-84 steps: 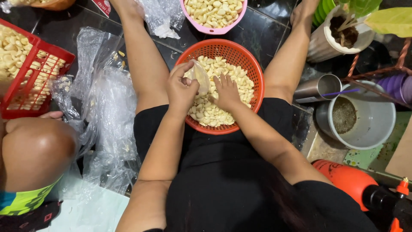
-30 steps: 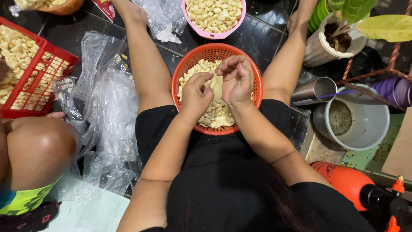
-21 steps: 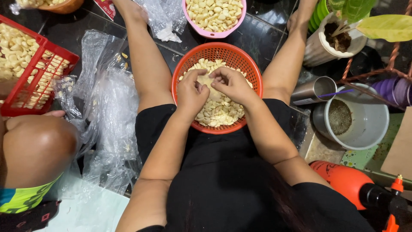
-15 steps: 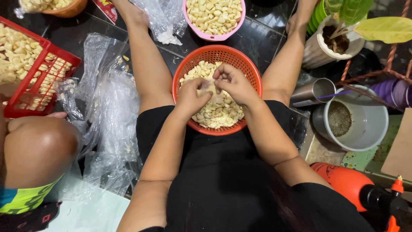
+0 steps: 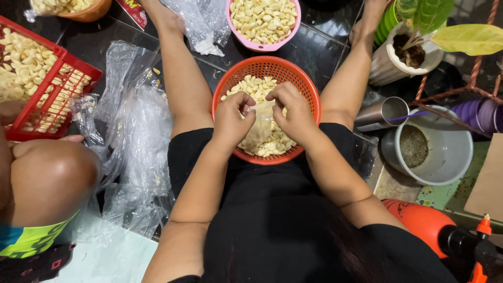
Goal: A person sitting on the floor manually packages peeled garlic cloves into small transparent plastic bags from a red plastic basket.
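Overhead view of a seated person, legs spread on the dark tiled floor. An orange basket of peeled garlic cloves rests between the thighs, against the lap. Left hand and right hand meet over the basket, fingers curled, each pinching an edge of a small clear bag held between them above the cloves. Beyond the basket, a pink bowl of cloves. At left, a red crate of cloves and crumpled plastic sheets; another person's knee beside them. At right, a grey pot, a steel tumbler and a potted plant.
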